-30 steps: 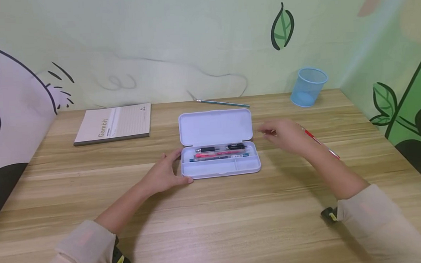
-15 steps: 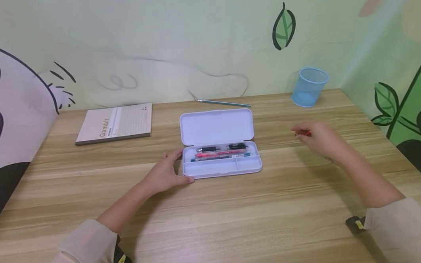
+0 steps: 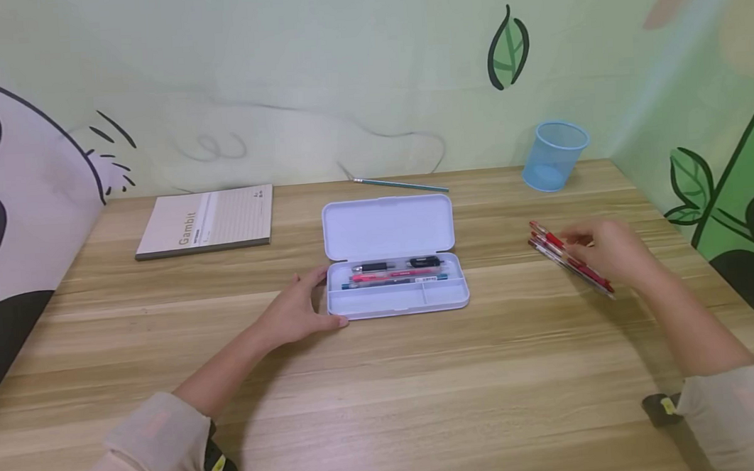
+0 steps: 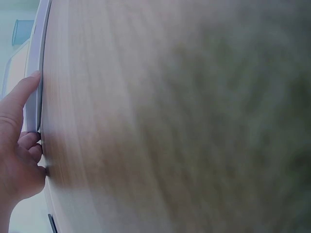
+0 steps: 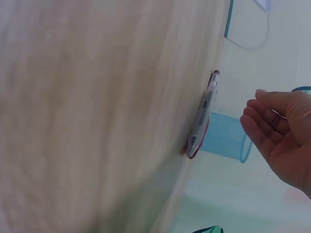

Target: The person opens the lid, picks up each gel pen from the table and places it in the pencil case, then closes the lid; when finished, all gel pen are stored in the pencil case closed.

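Observation:
A pale lilac pencil case [image 3: 380,301] lies with its lid [image 3: 388,228] raised. Several pens [image 3: 398,273], some black, red and teal, lie in its rear compartment. My left hand [image 3: 294,313] holds the case's left end, thumb at the front corner and fingers at the back edge; the left wrist view shows the thumb [image 4: 22,94] against its side. On the table to the right, red pens [image 3: 553,240] lie slantwise side by side. Just beside them is my right hand [image 3: 614,251]; in the right wrist view its loosely bent fingers hold nothing, apart from the pens [image 5: 201,119].
A notebook [image 3: 206,219] lies at the back left. Behind the case, a teal pencil [image 3: 403,185] rests along the wall edge. A blue mesh pen cup [image 3: 553,156] stands at the back right. The painted wall [image 3: 292,76] borders the table's rear.
My right hand moved right from near the case, gripped a red pen half a second ago, and has let go. Red pens now lie together there. The left hand stays on the case.

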The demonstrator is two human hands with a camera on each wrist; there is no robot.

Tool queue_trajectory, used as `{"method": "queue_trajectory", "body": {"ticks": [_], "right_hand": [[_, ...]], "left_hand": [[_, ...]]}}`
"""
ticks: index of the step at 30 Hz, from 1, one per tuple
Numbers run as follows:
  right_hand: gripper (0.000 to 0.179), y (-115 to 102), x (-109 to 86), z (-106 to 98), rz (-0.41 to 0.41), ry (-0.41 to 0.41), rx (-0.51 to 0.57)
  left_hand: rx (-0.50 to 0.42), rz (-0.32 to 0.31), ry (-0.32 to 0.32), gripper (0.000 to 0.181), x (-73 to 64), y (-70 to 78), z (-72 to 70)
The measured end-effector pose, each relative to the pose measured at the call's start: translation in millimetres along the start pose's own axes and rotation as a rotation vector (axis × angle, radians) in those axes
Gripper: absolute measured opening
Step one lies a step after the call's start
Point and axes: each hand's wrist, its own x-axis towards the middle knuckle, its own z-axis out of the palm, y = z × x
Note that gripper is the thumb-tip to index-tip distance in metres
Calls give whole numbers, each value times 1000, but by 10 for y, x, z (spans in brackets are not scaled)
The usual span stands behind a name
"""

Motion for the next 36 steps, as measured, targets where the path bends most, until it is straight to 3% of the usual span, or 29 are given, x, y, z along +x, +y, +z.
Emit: {"method": "queue_trajectory", "body": {"ticks": [9,17,26,36], "right_hand": [[28,89,39,30,-13,-69,-50],[22,141,51,77,-24,-179,-79],[25,134,70,108,27,-208,-82],[22,149,87,134,4,-198,-144]], "left_hand": [[3,-5,4,90,2,4,4],[0,-5,4,90,-1,-5,14],[-3,3,2,90,-1,5,3],[-11,2,2,90,-6,18,2]]}}
